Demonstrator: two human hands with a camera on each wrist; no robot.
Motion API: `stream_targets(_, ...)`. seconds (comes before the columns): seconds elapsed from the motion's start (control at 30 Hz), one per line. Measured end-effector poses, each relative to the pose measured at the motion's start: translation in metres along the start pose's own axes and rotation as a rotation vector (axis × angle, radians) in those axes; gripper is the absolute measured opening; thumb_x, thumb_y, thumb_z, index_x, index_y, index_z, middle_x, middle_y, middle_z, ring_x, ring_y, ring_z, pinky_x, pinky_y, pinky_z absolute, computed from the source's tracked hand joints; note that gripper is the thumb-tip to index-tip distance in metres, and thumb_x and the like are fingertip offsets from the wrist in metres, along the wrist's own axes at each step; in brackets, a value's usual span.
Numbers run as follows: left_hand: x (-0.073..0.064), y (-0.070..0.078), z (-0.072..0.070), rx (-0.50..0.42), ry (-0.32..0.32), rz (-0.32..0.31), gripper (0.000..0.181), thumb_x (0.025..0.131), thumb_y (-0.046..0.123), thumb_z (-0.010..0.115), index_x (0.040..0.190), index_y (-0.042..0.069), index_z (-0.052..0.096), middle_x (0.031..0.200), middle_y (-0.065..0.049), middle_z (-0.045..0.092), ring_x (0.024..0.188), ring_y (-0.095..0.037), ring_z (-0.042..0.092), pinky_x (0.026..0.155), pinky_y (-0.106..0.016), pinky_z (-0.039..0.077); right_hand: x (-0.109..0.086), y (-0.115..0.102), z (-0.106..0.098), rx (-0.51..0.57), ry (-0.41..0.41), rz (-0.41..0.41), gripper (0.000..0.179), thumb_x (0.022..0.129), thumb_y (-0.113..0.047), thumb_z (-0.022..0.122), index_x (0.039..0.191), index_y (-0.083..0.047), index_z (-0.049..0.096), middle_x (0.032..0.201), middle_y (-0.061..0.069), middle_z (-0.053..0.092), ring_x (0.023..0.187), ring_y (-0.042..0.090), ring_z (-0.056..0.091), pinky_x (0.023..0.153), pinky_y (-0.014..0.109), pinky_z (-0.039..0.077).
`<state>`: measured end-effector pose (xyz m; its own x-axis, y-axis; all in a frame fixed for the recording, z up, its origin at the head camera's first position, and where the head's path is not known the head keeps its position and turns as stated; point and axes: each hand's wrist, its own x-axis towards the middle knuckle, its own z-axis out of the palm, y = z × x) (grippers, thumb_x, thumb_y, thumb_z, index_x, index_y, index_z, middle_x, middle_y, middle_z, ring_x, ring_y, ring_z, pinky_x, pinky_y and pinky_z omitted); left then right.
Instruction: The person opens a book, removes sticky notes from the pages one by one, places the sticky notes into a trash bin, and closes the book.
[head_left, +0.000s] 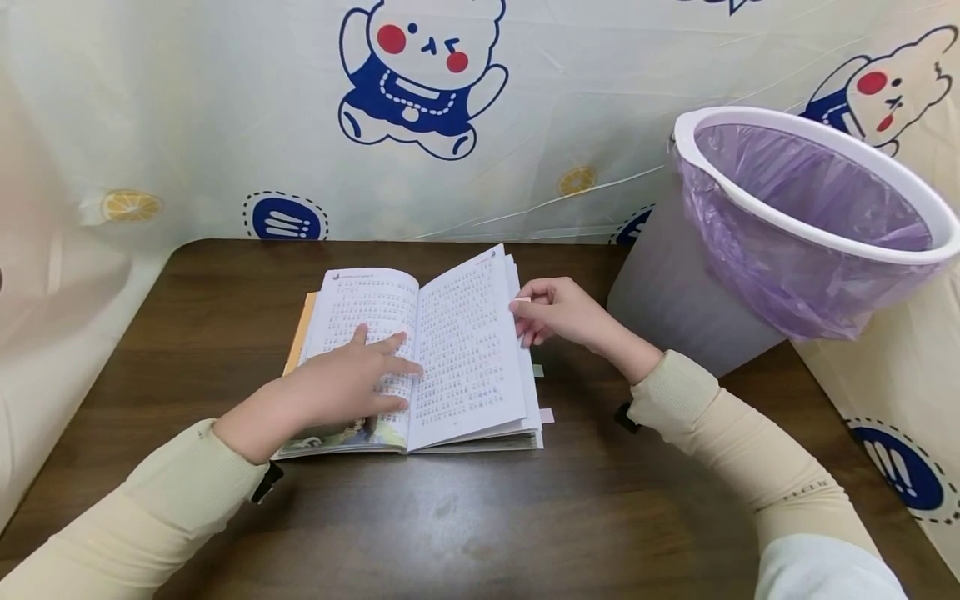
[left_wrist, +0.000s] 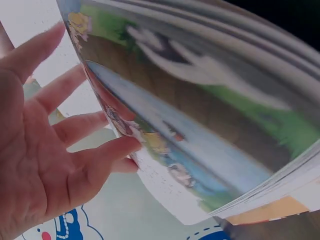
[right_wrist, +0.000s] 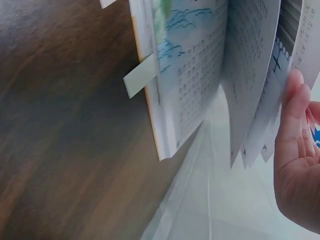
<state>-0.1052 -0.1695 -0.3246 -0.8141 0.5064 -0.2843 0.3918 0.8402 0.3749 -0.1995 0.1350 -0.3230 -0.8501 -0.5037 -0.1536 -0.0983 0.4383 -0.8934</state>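
An open book (head_left: 465,358) with printed text lies on the table, its right-hand pages lifted and fanned. My left hand (head_left: 348,379) rests on the left page (head_left: 367,287) with fingers spread. A colour picture (left_wrist: 200,125) fills much of the page in the left wrist view. At the outer edge of the right pages, my right hand (head_left: 558,312) pinches a small pale sticky tab (head_left: 522,300) between thumb and fingers. In the right wrist view the fingertips (right_wrist: 295,82) meet the page edge, and the tab itself is hidden. A green tab (head_left: 537,371) and a pink tab (head_left: 547,415) stick out lower down.
A white bin (head_left: 675,275) lined with a purple bag (head_left: 795,283) stands at the right, close beyond my right hand. The brown wooden table (head_left: 450,517) ends at the back against a printed curtain (head_left: 225,125) with cartoon bears.
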Motion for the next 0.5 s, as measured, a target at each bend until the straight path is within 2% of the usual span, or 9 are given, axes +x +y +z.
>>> stream_targets(0.13, -0.002, 0.002, -0.007, -0.037, 0.09, -0.012, 0.041, 0.098, 0.027, 0.072, 0.135, 0.009, 0.069, 0.15, -0.024, 0.05, 0.138, -0.063, 0.03, 0.102, -0.067, 0.042, 0.001, -0.007, 0.003, -0.014, 0.02, -0.044, 0.016, 0.102, -0.013, 0.065, 0.102, 0.003, 0.066, 0.078, 0.014, 0.072, 0.059, 0.023, 0.065, 0.057, 0.028, 0.053)
stream_targets(0.2, -0.003, 0.001, -0.011, -0.057, 0.135, -0.013, 0.039, 0.098, 0.024, 0.071, 0.133, 0.006, 0.069, 0.125, -0.022, 0.069, 0.14, -0.058, 0.034, 0.108, -0.066, 0.035, 0.002, -0.01, 0.005, -0.027, 0.029, -0.073, 0.015, 0.102, -0.013, 0.065, 0.101, 0.002, 0.067, 0.077, 0.013, 0.071, 0.058, 0.026, 0.063, 0.054, 0.027, 0.05)
stream_targets(0.27, -0.003, 0.001, -0.016, -0.082, 0.19, -0.013, 0.035, 0.099, 0.021, 0.07, 0.13, 0.005, 0.07, 0.119, -0.024, 0.071, 0.139, -0.052, 0.04, 0.109, -0.063, 0.037, 0.003, -0.015, 0.007, -0.036, 0.033, -0.095, 0.016, 0.102, -0.014, 0.065, 0.101, 0.002, 0.067, 0.077, 0.012, 0.071, 0.058, 0.028, 0.061, 0.053, 0.026, 0.047)
stream_targets(0.3, -0.003, 0.001, -0.017, -0.102, 0.21, -0.015, 0.034, 0.099, 0.02, 0.069, 0.129, 0.005, 0.07, 0.114, -0.021, 0.073, 0.133, -0.047, 0.051, 0.107, -0.061, 0.04, 0.005, -0.017, 0.008, -0.041, 0.036, -0.102, 0.016, 0.102, -0.014, 0.065, 0.101, 0.001, 0.068, 0.077, 0.012, 0.071, 0.058, 0.028, 0.06, 0.052, 0.026, 0.046)
stream_targets(0.37, -0.002, 0.0, -0.02, -0.167, 0.243, -0.021, 0.031, 0.099, 0.018, 0.069, 0.127, 0.005, 0.071, 0.095, -0.015, 0.075, 0.107, -0.034, 0.07, 0.098, -0.053, 0.049, 0.006, -0.021, 0.01, -0.052, 0.04, -0.114, 0.016, 0.102, -0.015, 0.066, 0.101, 0.0, 0.068, 0.076, 0.01, 0.072, 0.058, 0.028, 0.057, 0.051, 0.025, 0.042)
stream_targets(0.4, -0.002, 0.0, -0.021, -0.199, 0.263, -0.02, 0.029, 0.099, 0.016, 0.068, 0.125, 0.005, 0.072, 0.102, -0.017, 0.074, 0.09, -0.028, 0.074, 0.089, -0.048, 0.053, 0.007, -0.024, 0.012, -0.06, 0.043, -0.118, 0.016, 0.102, -0.016, 0.066, 0.102, 0.0, 0.069, 0.076, 0.01, 0.072, 0.059, 0.026, 0.056, 0.051, 0.024, 0.041)
stream_targets(0.43, -0.002, 0.0, -0.021, -0.223, 0.288, -0.017, 0.027, 0.098, 0.015, 0.068, 0.123, 0.005, 0.073, 0.108, -0.018, 0.073, 0.073, -0.022, 0.072, 0.081, -0.044, 0.052, 0.008, -0.026, 0.013, -0.06, 0.041, -0.123, 0.016, 0.102, -0.015, 0.066, 0.102, 0.0, 0.069, 0.076, 0.009, 0.072, 0.059, 0.024, 0.055, 0.05, 0.024, 0.039)
stream_targets(0.5, 0.0, -0.001, -0.022, -0.267, 0.323, -0.013, 0.024, 0.098, 0.013, 0.068, 0.12, 0.005, 0.074, 0.102, -0.012, 0.074, 0.057, -0.012, 0.059, 0.071, -0.038, 0.047, 0.011, -0.03, 0.017, -0.061, 0.039, -0.136, 0.015, 0.101, -0.015, 0.065, 0.102, 0.0, 0.069, 0.076, 0.009, 0.072, 0.06, 0.024, 0.054, 0.052, 0.026, 0.039)
